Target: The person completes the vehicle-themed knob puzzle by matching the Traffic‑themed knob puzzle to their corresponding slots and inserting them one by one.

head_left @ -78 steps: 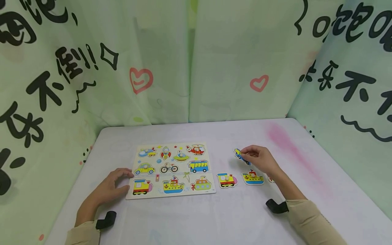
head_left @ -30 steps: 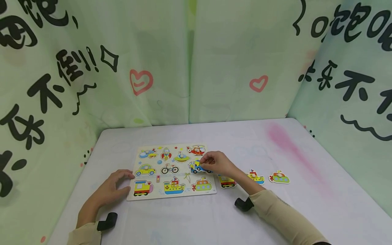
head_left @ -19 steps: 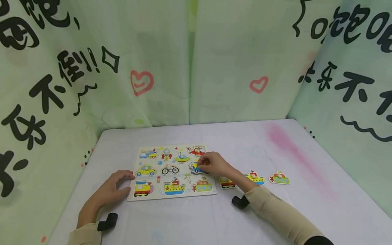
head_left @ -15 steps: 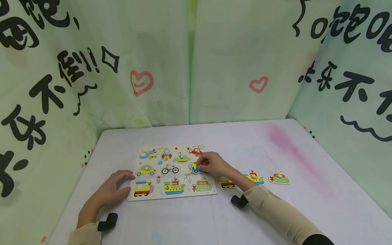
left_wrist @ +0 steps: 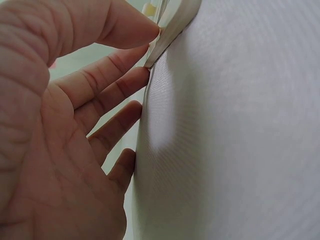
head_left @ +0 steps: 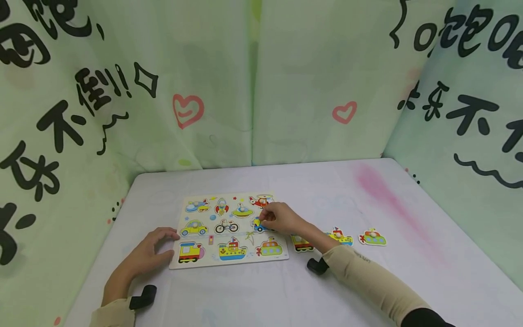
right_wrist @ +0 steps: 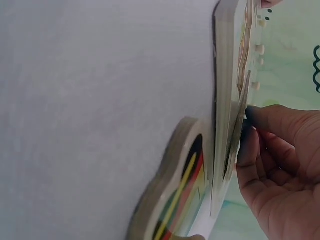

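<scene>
A flat picture puzzle board [head_left: 204, 264] with rows of vehicles lies on the table. My right hand [head_left: 282, 219] pinches a yellow-and-blue vehicle puzzle piece [head_left: 256, 224] over the right end of the middle row; the fingers cover part of it. In the right wrist view this puzzle piece [right_wrist: 235, 137] lies slightly tilted against the board's face, with thumb and fingertips on its upper side. My left hand [head_left: 145, 254] touches the board's left edge. Its fingers [left_wrist: 112, 127] are spread and nearly straight in the left wrist view, with the thumb at the board's corner.
Right of the board lie a train piece [head_left: 301, 244], partly behind the right forearm, a ship piece [head_left: 342, 238] and a submarine piece [head_left: 372, 237]. The white table [head_left: 229, 295] is bounded by green printed curtains [head_left: 298, 131] at the back and sides.
My right hand has carried the vehicle piece leftward from the table onto the board, then shifted it slightly further left. The left hand has stayed at the board's edge.
</scene>
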A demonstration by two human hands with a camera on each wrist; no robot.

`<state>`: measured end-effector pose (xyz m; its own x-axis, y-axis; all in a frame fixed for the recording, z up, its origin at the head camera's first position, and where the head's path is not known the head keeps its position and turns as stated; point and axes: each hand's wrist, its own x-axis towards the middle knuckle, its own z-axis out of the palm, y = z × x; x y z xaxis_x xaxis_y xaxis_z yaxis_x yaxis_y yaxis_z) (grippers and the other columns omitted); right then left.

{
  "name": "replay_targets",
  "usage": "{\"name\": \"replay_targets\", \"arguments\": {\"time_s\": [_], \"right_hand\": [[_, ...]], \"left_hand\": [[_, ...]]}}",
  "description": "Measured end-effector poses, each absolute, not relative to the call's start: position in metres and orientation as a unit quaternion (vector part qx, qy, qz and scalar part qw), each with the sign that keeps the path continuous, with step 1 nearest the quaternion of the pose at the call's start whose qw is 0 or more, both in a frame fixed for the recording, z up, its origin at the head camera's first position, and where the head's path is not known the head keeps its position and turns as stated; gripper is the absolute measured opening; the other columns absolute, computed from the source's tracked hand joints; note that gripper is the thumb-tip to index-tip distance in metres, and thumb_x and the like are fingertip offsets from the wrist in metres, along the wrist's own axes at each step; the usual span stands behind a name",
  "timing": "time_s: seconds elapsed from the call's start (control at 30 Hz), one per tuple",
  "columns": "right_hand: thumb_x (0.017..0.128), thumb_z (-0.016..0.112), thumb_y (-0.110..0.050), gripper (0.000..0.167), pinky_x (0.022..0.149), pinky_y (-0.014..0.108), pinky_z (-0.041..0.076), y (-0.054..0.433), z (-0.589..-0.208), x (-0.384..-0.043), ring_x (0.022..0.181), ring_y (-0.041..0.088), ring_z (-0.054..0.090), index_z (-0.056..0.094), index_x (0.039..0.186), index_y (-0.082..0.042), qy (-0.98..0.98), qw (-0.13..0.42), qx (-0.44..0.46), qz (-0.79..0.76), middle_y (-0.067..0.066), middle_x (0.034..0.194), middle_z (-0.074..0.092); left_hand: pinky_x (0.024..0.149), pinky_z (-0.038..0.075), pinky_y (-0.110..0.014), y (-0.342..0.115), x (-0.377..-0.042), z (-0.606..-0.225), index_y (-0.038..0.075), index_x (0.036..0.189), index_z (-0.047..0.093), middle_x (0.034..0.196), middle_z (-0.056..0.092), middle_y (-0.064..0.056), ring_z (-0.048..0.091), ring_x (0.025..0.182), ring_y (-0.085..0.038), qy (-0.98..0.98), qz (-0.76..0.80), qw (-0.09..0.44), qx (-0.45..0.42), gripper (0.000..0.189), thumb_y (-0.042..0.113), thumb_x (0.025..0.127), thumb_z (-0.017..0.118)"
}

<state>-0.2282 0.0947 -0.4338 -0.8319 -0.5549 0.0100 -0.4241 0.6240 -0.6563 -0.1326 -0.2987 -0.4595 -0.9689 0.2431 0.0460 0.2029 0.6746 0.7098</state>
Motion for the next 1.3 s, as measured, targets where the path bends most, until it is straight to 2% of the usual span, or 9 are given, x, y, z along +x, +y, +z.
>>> {"name": "replay_targets", "arguments": {"time_s": [0.37,0.6,1.0,1.3], "right_hand": [[0.092,0.075,-0.011,0.010,0.071,0.023,0.052,0.099,-0.430,-0.223,0.078,0.010,0.058,0.071,0.100,-0.006,0.900,0.083,-0.258,-0.341,-0.002,0.090,0.067],[0.091,0.077,-0.012,0.017,0.081,0.029,0.055,0.111,-0.421,-0.214,0.086,0.014,0.063,0.071,0.105,-0.004,0.886,0.063,-0.241,-0.392,0.001,0.096,0.069],[0.090,0.078,-0.012,0.016,0.076,0.026,0.054,0.128,-0.415,-0.196,0.084,0.014,0.060,0.071,0.103,-0.005,0.887,0.059,-0.236,-0.393,-0.001,0.096,0.069],[0.089,0.078,-0.013,0.015,0.074,0.025,0.054,0.148,-0.418,-0.185,0.083,0.012,0.060,0.071,0.102,-0.008,0.900,0.053,-0.230,-0.368,-0.004,0.094,0.068]], "left_hand": [[0.114,0.032,-0.068,-0.297,-0.133,-0.459,0.010,0.118,0.065,0.140,0.055,-0.019,0.043,0.136,-0.045,0.916,0.380,0.026,0.123,0.033,0.004,0.086,0.072],[0.113,0.032,-0.069,-0.296,-0.134,-0.456,0.010,0.119,0.065,0.140,0.055,-0.020,0.043,0.135,-0.046,0.918,0.377,0.028,0.124,0.034,0.004,0.086,0.072],[0.114,0.031,-0.068,-0.296,-0.134,-0.455,0.010,0.118,0.066,0.141,0.055,-0.020,0.042,0.136,-0.046,0.917,0.381,0.037,0.110,0.034,0.004,0.085,0.073],[0.113,0.033,-0.067,-0.299,-0.133,-0.458,0.009,0.115,0.066,0.137,0.057,-0.020,0.045,0.133,-0.046,0.911,0.391,0.019,0.131,0.033,0.000,0.084,0.071]]}}
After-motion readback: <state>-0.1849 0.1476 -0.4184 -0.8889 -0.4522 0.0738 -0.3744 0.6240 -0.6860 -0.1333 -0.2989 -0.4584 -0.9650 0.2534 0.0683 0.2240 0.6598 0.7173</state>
